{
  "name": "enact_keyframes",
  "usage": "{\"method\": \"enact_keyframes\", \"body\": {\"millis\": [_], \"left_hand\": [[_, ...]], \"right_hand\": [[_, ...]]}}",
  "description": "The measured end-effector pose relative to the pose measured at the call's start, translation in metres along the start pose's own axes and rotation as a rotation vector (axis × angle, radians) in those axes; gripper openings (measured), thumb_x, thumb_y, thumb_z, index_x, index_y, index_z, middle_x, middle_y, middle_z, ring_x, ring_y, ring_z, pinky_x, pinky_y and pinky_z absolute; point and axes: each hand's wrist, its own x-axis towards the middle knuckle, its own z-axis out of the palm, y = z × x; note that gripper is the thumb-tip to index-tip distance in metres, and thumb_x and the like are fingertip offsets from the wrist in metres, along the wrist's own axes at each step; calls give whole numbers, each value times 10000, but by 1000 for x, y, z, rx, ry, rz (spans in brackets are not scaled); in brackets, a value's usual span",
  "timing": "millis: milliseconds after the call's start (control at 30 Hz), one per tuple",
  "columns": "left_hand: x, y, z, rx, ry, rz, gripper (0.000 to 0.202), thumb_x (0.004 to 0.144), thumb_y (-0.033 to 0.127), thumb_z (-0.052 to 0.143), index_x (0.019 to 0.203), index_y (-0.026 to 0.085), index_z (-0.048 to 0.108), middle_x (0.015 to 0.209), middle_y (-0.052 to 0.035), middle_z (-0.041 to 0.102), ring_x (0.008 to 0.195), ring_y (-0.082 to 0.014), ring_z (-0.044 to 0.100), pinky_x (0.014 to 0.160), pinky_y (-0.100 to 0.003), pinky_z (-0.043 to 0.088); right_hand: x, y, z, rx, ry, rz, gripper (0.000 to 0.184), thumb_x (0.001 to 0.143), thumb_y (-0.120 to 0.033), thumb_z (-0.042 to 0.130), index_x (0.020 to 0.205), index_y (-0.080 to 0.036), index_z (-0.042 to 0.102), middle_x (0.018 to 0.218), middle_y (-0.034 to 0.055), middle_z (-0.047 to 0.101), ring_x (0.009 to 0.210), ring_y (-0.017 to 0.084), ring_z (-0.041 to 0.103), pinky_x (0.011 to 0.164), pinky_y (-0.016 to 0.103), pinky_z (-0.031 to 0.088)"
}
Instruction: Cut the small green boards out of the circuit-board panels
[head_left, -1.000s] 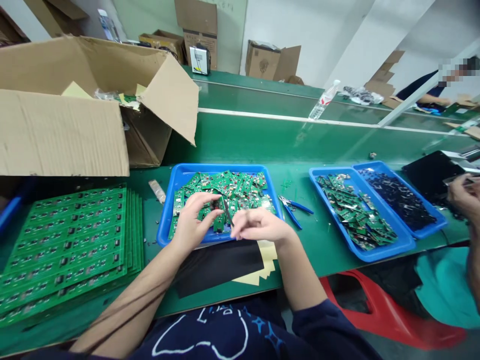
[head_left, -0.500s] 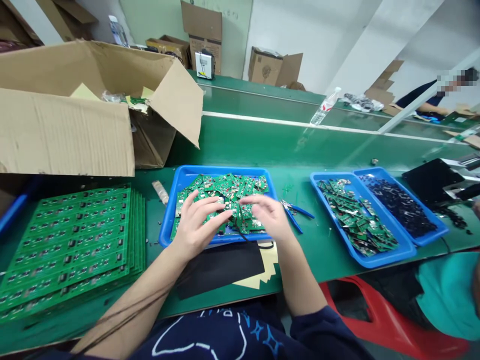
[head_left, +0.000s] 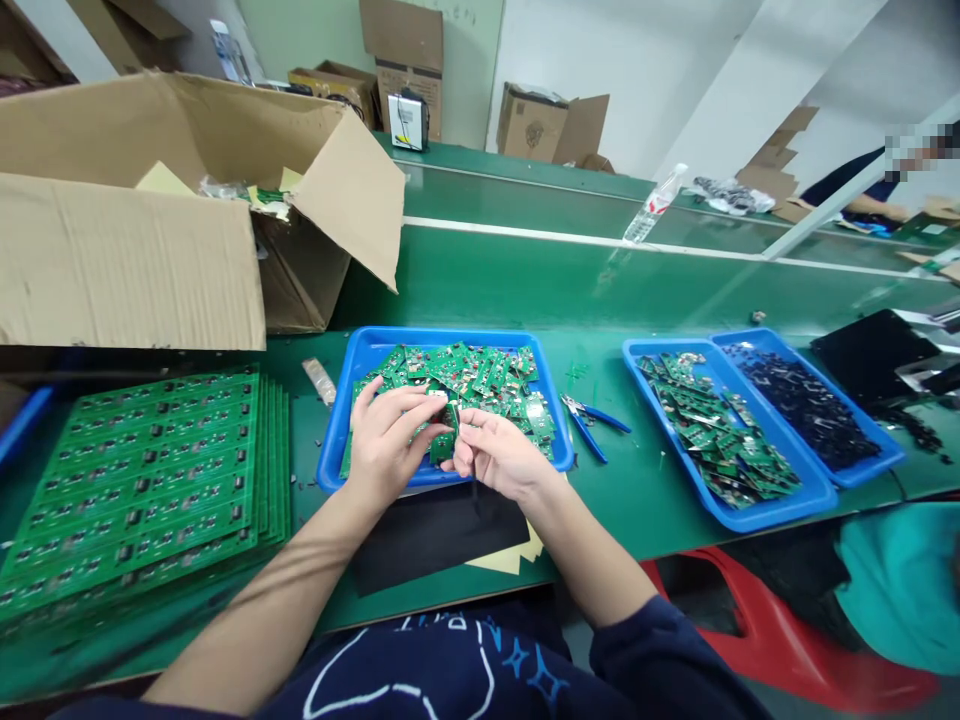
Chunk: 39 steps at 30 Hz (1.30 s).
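Observation:
My left hand [head_left: 386,435] pinches a small green circuit board [head_left: 454,412] between thumb and fingers, its edge turned toward me. From the right, my right hand [head_left: 499,455] is closed with its fingertips at the same board; the exact grip is partly hidden. Both hands are over the near part of a blue tray [head_left: 450,334] heaped with similar green boards. Under the tray's near edge lie a black sheet [head_left: 427,550] and yellow paper [head_left: 506,557].
Blue-handled cutters [head_left: 592,425] lie right of the tray. Farther right are a blue tray of boards [head_left: 712,430] and a tray of black parts [head_left: 810,410]. Stacked green panels [head_left: 142,490] and a large cardboard box [head_left: 127,260] stand left. A red stool [head_left: 765,640] is below.
My right hand has moved left and down, from open above the tray to closed at the board. My left hand now shows a small board between its fingers.

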Motion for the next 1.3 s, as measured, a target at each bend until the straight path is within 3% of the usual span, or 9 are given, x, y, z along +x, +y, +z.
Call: {"method": "enact_keyframes", "body": {"millis": [100, 300, 567, 800, 1000, 1133, 1200, 1300], "left_hand": [[0, 1, 0, -118, -89, -60, 198, 802, 353, 575, 949, 243, 647, 868, -21, 692, 874, -179, 640, 997, -426, 346], [1, 7, 0, -297, -113, -220, 231, 787, 375, 587, 947, 221, 650, 901, -37, 688, 846, -166, 633, 995, -420, 371], [0, 14, 3, -650, -167, -455, 287, 747, 402, 622, 931, 186, 667, 875, -72, 681, 835, -181, 625, 780, -318, 500], [4, 15, -1, -921, -266, -637, 318, 706, 400, 664, 919, 164, 678, 883, -83, 691, 832, -203, 636, 749, -328, 516], [3, 17, 1, -997, -314, -711, 351, 690, 417, 674, 929, 161, 683, 860, -83, 701, 786, -201, 640, 708, -320, 519], [5, 16, 1, -1070, -459, -740, 344, 697, 431, 663, 903, 157, 691, 855, -87, 708, 773, -201, 646, 742, -336, 516], [6, 15, 0, -1079, -493, -740, 331, 697, 431, 663, 889, 163, 694, 854, -85, 710, 781, -204, 649, 753, -338, 516], [8, 12, -2, -1003, -442, -702, 327, 691, 419, 671, 901, 169, 689, 891, -89, 706, 830, -219, 645, 748, -338, 520]], "right_hand": [[-2, -3, -3, -32, -44, 28, 344, 607, -348, 772, 768, -186, 515, 456, -88, 577, 399, 64, 537, 627, 257, 521], [-3, -1, 2, -274, 87, -219, 310, 647, -411, 716, 749, -181, 534, 528, -47, 616, 465, 94, 584, 565, 260, 501], [-7, -3, 1, -498, 198, -384, 224, 679, -372, 679, 740, -189, 567, 610, -31, 594, 525, 101, 574, 549, 251, 485], [-15, -11, 1, -946, 310, -610, 97, 788, -282, 551, 748, -194, 561, 683, 3, 604, 638, 126, 563, 645, 272, 470], [-13, -9, 2, -1128, 401, -814, 90, 824, -236, 500, 765, -195, 554, 728, 28, 624, 681, 142, 582, 656, 280, 474], [-10, -5, -2, -1250, 447, -1022, 106, 850, -202, 464, 795, -206, 555, 769, 46, 630, 762, 167, 599, 719, 327, 488], [-10, -5, -5, -1279, 449, -1092, 115, 857, -181, 448, 834, -210, 558, 863, 67, 634, 839, 175, 608, 768, 350, 494], [-11, -8, -7, -1318, 459, -1147, 182, 851, -161, 435, 989, -214, 541, 1080, 105, 596, 988, 194, 591, 869, 401, 471]]}}
